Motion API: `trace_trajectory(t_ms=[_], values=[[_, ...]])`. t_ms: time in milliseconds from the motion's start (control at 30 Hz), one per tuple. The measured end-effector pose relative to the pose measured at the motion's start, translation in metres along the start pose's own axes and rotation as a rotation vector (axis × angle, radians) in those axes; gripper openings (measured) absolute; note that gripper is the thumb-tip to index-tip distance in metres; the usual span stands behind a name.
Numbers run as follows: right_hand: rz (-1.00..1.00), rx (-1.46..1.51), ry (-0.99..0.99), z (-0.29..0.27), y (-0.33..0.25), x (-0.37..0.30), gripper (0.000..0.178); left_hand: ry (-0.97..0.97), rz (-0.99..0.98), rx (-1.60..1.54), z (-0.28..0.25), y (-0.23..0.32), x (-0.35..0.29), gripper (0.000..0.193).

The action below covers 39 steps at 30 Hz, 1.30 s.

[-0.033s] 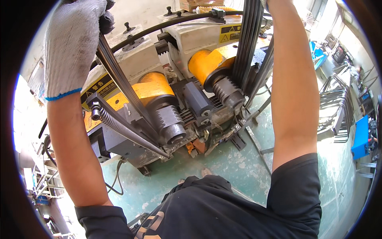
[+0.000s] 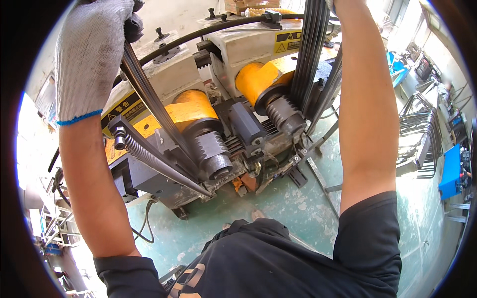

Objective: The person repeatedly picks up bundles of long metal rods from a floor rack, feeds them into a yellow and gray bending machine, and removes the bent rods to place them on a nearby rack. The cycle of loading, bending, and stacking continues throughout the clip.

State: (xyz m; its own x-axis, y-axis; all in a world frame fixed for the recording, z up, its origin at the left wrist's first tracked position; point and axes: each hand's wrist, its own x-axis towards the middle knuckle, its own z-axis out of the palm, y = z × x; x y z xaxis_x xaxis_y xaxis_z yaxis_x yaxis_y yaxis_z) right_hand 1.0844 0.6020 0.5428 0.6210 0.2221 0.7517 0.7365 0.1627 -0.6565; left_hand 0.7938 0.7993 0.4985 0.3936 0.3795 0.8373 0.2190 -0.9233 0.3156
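My left hand [image 2: 92, 59], in a white knitted glove with a blue hem, is raised at the upper left. Its dark-coated fingers curl round the upper end of a bundle of steel tubes [image 2: 154, 102], which slants down to the machine's left roller [image 2: 211, 149]. My right arm reaches up to the top edge, where only a sliver of my right hand [image 2: 331, 5] shows; its fingers are out of frame. Right beside it, a second bundle of dark steel tubes [image 2: 308, 49] runs down to the right roller [image 2: 284, 113]. A dark block [image 2: 246, 124] sits between the rollers.
Yellow arms [image 2: 191, 108] carry the rollers on a pale bending machine [image 2: 174, 67]. A coil spring [image 2: 156, 161] and a black hose [image 2: 208, 31] lie close by. On the right stand a rack of bent frames [image 2: 420, 134] and a blue box [image 2: 449, 171]. The floor [image 2: 208, 226] is green.
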Motion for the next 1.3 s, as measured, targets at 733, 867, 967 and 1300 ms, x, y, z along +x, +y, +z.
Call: trace_trajectory(t_ms=[733, 867, 967, 1300], values=[[0.019, 0.047, -0.006, -0.004, 0.025, 0.025, 0.028, -0.148, 0.032, 0.056, -0.023, -0.022, -0.005, 0.033], [-0.192, -0.722, -0.013, -0.016, 0.044, 0.017, 0.036, -0.103, -0.113, -0.291, -0.013, -0.009, -0.041, 0.034], [-0.222, -0.466, 0.152, -0.013, 0.044, -0.028, 0.038, -0.221, -0.218, -0.411, -0.021, 0.004, -0.046, 0.043], [-0.487, -0.140, 0.280, -0.023, 0.088, -0.224, 0.021, -0.311, -0.263, -0.398, -0.035, -0.015, -0.054, 0.053]])
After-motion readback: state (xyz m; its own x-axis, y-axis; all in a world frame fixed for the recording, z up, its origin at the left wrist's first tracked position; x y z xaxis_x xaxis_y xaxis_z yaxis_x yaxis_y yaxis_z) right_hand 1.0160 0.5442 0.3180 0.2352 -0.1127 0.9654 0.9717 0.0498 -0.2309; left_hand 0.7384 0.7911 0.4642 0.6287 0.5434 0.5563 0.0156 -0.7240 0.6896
